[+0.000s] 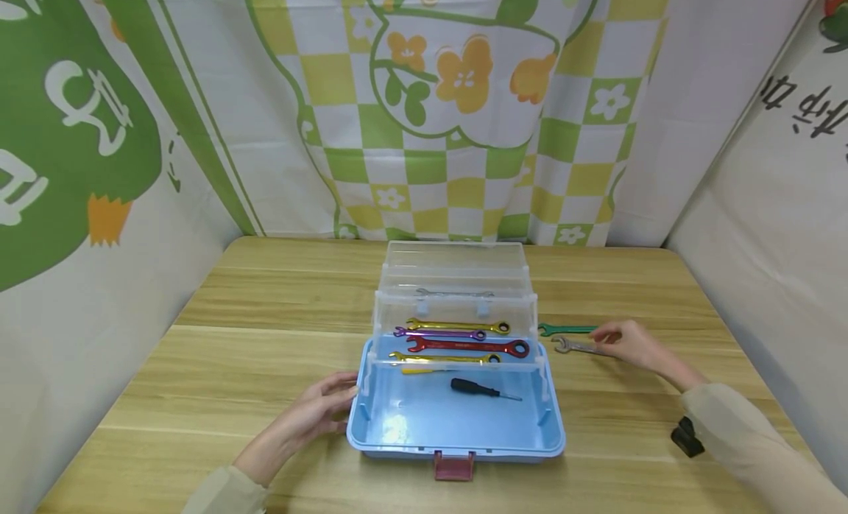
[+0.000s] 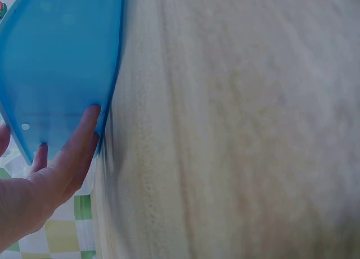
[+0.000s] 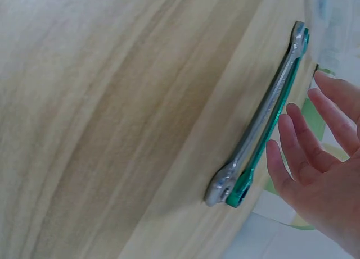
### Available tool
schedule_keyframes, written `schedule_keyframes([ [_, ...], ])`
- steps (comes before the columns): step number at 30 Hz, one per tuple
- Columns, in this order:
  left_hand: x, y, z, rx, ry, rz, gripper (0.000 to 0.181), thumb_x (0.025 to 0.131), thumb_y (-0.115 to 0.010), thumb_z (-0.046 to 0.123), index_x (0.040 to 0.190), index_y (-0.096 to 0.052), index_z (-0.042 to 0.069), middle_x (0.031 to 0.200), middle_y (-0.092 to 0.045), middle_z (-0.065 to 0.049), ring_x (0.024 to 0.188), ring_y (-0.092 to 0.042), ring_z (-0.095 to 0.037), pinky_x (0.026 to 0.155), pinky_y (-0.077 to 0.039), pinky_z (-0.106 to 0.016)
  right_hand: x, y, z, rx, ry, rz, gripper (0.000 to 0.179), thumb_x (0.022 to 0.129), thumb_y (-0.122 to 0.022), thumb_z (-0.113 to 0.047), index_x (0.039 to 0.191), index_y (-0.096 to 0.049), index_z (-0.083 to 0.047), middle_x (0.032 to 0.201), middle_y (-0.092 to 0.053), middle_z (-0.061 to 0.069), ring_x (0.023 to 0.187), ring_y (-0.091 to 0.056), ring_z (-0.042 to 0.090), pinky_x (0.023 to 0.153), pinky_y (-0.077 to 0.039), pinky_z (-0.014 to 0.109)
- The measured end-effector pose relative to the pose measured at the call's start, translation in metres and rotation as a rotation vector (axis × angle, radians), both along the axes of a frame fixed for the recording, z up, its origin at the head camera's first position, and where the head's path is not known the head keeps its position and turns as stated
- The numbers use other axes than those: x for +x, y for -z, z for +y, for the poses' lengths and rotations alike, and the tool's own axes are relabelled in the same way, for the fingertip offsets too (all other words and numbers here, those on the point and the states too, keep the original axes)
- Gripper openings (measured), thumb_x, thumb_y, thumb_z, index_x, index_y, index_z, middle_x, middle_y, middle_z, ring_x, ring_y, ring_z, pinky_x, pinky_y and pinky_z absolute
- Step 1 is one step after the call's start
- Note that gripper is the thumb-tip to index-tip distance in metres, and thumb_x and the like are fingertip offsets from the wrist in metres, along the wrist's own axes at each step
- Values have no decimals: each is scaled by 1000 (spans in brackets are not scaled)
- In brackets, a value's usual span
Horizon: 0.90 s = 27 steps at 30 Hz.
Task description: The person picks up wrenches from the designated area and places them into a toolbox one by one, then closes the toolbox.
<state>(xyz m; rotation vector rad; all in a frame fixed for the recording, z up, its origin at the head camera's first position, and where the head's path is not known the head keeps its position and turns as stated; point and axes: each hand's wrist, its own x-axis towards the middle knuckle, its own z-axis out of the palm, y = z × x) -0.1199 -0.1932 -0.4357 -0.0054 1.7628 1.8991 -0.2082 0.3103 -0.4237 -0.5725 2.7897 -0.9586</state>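
Observation:
A blue toolbox (image 1: 457, 426) with a raised clear tiered lid (image 1: 457, 256) stands on the table. My left hand (image 1: 324, 407) rests against its left side, and the left wrist view shows those fingers (image 2: 84, 130) extended along the blue wall (image 2: 62, 62). To the right of the box lie a silver wrench (image 1: 579, 346) and a green wrench (image 1: 566, 328). Over their right ends is my right hand (image 1: 626, 342). In the right wrist view its fingers (image 3: 304, 135) are spread and loosely bent beside the two wrenches, which lie side by side on the wood.
Clear trays hold a red wrench (image 1: 464, 345), a purple wrench (image 1: 440, 333) and yellow ones (image 1: 457, 325). A black-handled screwdriver (image 1: 477, 387) lies in the box. A pink latch (image 1: 453, 466) hangs at its front. A small black object (image 1: 687, 437) sits near my right sleeve.

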Motion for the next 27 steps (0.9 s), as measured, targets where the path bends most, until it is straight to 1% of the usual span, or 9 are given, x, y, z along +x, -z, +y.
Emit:
schedule_keyframes([
  [3, 0, 0, 0, 0, -4, -1, 63, 89, -50, 22, 134, -17, -9, 133, -29, -29, 106, -49, -24, 85, -45, -44, -1, 4, 1, 2, -8, -12, 24, 79, -63, -7, 97, -62, 9, 88, -64, 17, 75, -58, 19, 60, -48, 22],
  [6, 0, 0, 0, 1, -5, -2, 63, 89, -50, 22, 134, -18, -9, 132, -29, -29, 105, -50, -23, 84, -45, -44, -2, 7, 2, 7, -20, -4, 25, 79, -63, -6, 97, -61, 10, 88, -64, 18, 76, -59, 20, 62, -48, 23],
  [12, 0, 1, 0, 6, -4, -5, 63, 89, -51, 21, 134, -18, -9, 132, -31, -28, 104, -51, -21, 84, -45, -44, -5, 10, 2, 28, -45, -3, 26, 78, -64, -6, 99, -61, 9, 93, -63, 21, 81, -60, 26, 67, -50, 25],
  [15, 0, 1, 0, 5, -6, -6, 63, 89, -51, 21, 134, -18, -9, 131, -31, -28, 104, -51, -21, 84, -45, -43, -6, 12, 2, 27, -50, -9, 26, 78, -64, -6, 99, -61, 9, 93, -63, 20, 81, -60, 26, 67, -50, 26],
  [20, 0, 1, 0, -2, -7, -4, 63, 89, -51, 22, 134, -18, -9, 132, -31, -28, 104, -50, -22, 83, -46, -43, -8, 15, 0, 43, -42, -18, 26, 78, -65, -9, 98, -62, 7, 88, -65, 16, 75, -59, 18, 59, -48, 22],
  [24, 0, 1, 0, 0, -7, -2, 63, 89, -51, 22, 134, -18, -9, 131, -31, -28, 104, -51, -22, 83, -46, -43, -10, 17, -1, 47, -39, -34, 27, 78, -65, -9, 99, -62, 7, 87, -64, 16, 71, -55, 14, 53, -45, 22],
  [27, 0, 1, 0, 5, -2, 1, 63, 89, -51, 21, 134, -17, -9, 131, -31, -28, 103, -51, -21, 83, -46, -43, -11, 17, -3, 59, -38, -33, 27, 78, -66, -9, 99, -63, 7, 89, -64, 17, 72, -55, 14, 54, -45, 22],
])
